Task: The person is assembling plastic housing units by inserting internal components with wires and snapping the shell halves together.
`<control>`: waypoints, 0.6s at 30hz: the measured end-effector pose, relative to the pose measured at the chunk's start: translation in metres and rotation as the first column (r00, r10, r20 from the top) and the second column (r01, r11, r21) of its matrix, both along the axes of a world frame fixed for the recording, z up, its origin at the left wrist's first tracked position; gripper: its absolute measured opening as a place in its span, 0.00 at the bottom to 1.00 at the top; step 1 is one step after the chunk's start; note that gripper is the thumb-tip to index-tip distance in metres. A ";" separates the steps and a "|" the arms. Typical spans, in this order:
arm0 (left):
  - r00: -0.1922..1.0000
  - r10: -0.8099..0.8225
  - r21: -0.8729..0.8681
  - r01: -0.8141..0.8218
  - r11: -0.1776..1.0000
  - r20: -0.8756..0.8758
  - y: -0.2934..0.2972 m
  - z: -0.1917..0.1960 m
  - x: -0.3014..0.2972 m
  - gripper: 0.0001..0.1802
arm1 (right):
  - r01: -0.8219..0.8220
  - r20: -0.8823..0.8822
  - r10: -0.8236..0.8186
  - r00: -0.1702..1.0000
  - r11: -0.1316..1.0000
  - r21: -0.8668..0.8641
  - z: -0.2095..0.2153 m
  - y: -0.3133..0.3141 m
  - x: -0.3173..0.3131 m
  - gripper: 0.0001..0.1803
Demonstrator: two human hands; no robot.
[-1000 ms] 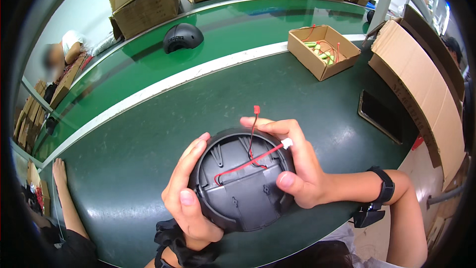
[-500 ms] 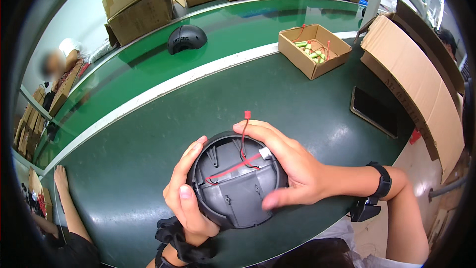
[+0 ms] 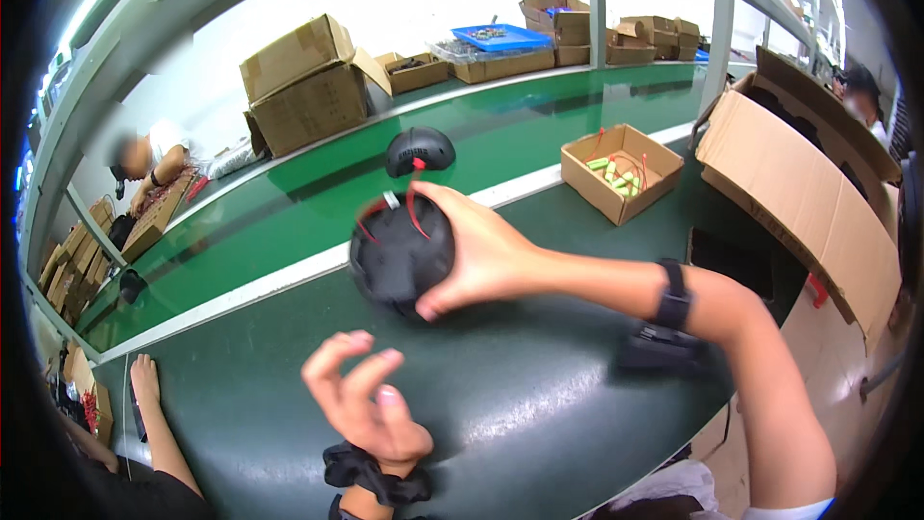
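Observation:
My right hand (image 3: pixel 486 246) grips a round black plastic housing (image 3: pixel 397 265) by its right side, raised near the white strip between table and belt. Out of the housing rise thin red wires with a red connector (image 3: pixel 419 164) at the top, and a small white part (image 3: pixel 391 199) sits at its rim. Below and nearer to me, my left hand (image 3: pixel 371 404) is in the air with its fingers apart and nothing in them. Just beyond the housing, a similar black dome-shaped part (image 3: pixel 423 151) lies on the green belt (image 3: pixel 318 195).
A small cardboard box (image 3: pixel 595 195) with green cylindrical cells and red wires stands to the right. Beside it are a dark phone (image 3: pixel 731 265) and a large open carton (image 3: pixel 789 212). A co-worker's hand (image 3: pixel 144 380) rests at the table's left; another person (image 3: pixel 168 144) sits beyond the belt.
The housing has gone from between both hands to my right hand alone and moved away from me, toward the belt. My left hand has let go. The view has shifted.

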State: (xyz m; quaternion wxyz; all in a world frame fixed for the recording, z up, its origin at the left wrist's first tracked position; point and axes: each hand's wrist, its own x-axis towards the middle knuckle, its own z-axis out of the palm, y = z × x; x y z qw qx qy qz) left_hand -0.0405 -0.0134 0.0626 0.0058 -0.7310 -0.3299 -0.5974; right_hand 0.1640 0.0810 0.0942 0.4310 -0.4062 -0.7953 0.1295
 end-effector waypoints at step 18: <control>0.986 -0.165 -0.089 0.162 0.983 -0.034 0.023 -0.013 0.007 0.10 | 0.281 -0.308 -0.322 0.895 0.944 -0.171 -0.015 0.252 0.030 0.60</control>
